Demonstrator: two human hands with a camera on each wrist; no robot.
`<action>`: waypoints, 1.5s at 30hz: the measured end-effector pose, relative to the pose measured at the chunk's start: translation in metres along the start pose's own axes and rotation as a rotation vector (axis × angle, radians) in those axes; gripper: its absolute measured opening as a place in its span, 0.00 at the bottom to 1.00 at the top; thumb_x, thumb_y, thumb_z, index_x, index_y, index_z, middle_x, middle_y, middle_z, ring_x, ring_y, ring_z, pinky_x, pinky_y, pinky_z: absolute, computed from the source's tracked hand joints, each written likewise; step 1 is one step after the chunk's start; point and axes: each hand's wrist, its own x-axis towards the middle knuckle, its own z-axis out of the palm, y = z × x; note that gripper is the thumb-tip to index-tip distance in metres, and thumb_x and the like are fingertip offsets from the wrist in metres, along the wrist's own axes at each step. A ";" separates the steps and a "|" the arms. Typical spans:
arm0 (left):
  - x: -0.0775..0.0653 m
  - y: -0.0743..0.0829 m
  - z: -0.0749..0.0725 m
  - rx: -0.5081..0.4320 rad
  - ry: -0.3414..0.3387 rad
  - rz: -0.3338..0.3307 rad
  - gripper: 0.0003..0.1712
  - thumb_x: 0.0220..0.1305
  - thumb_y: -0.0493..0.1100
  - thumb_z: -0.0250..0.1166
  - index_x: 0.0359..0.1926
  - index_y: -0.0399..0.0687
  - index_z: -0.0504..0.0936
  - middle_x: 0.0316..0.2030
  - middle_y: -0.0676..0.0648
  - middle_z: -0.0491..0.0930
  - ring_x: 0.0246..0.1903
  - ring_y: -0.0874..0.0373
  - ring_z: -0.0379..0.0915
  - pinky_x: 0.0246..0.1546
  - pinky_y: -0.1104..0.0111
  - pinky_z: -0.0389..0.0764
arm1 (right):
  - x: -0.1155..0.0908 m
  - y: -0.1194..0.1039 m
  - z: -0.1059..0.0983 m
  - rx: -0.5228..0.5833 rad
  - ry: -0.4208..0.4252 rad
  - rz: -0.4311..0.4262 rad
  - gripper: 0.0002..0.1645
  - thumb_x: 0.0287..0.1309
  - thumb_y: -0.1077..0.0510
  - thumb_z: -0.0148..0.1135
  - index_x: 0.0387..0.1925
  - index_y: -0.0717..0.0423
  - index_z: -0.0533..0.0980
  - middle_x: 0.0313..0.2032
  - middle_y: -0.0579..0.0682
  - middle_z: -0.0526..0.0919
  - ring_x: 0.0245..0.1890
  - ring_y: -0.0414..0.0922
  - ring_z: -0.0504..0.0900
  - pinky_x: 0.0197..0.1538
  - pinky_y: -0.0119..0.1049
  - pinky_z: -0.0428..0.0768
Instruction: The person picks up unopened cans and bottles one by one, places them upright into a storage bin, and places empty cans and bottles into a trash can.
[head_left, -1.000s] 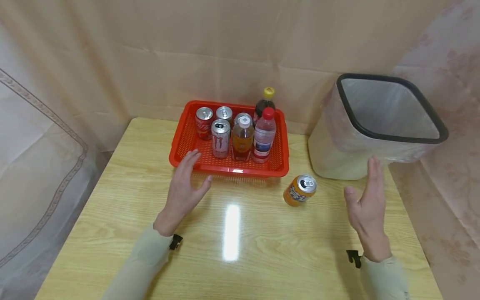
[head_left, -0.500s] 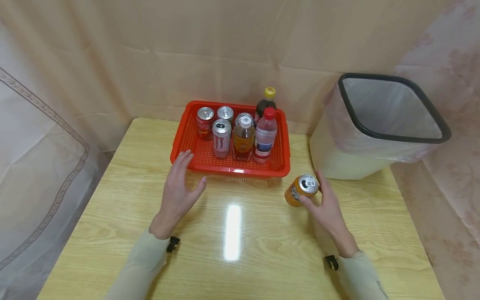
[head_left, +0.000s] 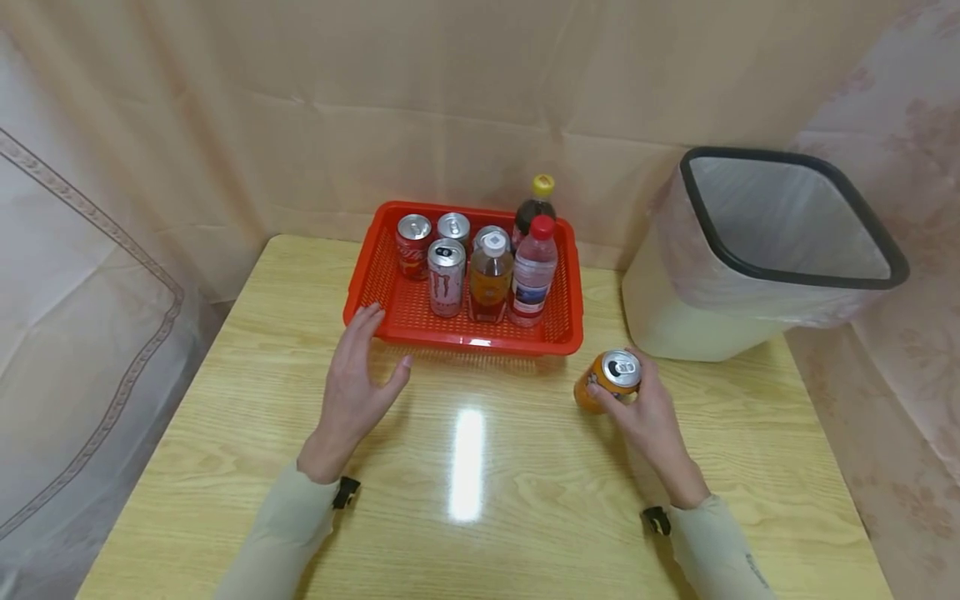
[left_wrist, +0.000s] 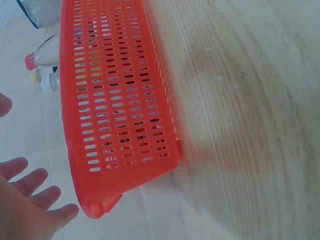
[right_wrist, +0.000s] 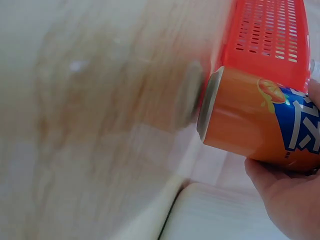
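Observation:
In the head view my right hand [head_left: 651, 417] grips an orange soda can [head_left: 588, 393], thumb on the near side and fingers round the far side. The right wrist view shows the blue label on the can [right_wrist: 245, 115] and a thin gap between its base and its reflection in the table. My left hand [head_left: 351, 396] is held with spread, relaxed fingers by the front left corner of a red plastic basket [head_left: 420, 336], holding nothing. Inside the basket stand several drinks, among them a pink-and-white can [head_left: 446, 287], a red can [head_left: 413, 250] and a red-capped bottle [head_left: 534, 271].
A cream trash bin [head_left: 667, 312] with a black rim and plastic liner stands at the right, just behind the soda can. The wooden table [head_left: 540, 500] runs back to a beige curtain [head_left: 337, 125]. Cloth hangs at both sides.
My right hand has come left from in front of the bin to the soda can and closed round it. My left hand has drawn slightly back toward me and left.

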 end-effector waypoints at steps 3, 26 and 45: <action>0.000 0.001 0.000 0.004 -0.003 -0.005 0.40 0.59 0.43 0.71 0.69 0.29 0.70 0.71 0.34 0.69 0.73 0.38 0.60 0.72 0.44 0.63 | 0.000 -0.001 -0.004 -0.002 0.022 -0.003 0.50 0.59 0.54 0.77 0.71 0.71 0.59 0.59 0.70 0.77 0.59 0.64 0.78 0.61 0.61 0.74; 0.005 0.001 -0.006 0.024 0.011 0.016 0.41 0.61 0.47 0.67 0.70 0.27 0.68 0.71 0.31 0.67 0.72 0.34 0.60 0.72 0.42 0.63 | 0.005 -0.063 -0.113 0.040 0.470 -0.272 0.42 0.47 0.65 0.79 0.66 0.56 0.73 0.50 0.31 0.77 0.45 0.30 0.79 0.48 0.16 0.74; 0.002 0.001 -0.006 -0.010 -0.006 -0.007 0.41 0.62 0.46 0.66 0.70 0.27 0.68 0.71 0.31 0.67 0.73 0.38 0.59 0.72 0.44 0.64 | 0.027 -0.105 -0.162 0.312 0.726 -0.403 0.37 0.48 0.59 0.73 0.61 0.65 0.73 0.51 0.47 0.80 0.49 0.45 0.79 0.60 0.29 0.78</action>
